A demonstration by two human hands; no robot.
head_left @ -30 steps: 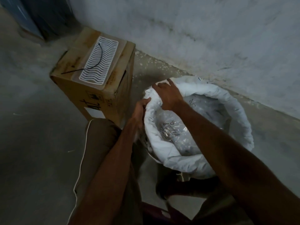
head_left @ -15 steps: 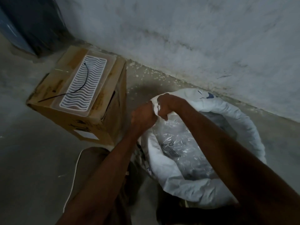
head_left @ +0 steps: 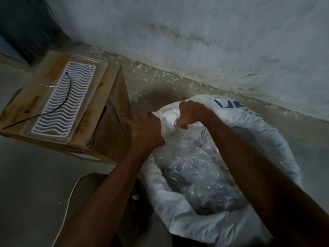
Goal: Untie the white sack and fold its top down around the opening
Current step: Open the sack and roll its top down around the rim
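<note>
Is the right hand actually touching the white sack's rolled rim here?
Touching. In the head view the right hand has its fingers curled round a bunched piece of the white sack at the far-left part of the rim, with no gap showing.

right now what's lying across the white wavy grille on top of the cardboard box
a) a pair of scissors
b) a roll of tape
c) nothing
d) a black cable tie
d: a thin black cable tie curves across the white wavy grille in its clear tray on the cardboard box.

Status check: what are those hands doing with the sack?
Right hand grips sack rim, left hand at rim beside it. Sack open, top rolled down. Box close by left hand.
</note>
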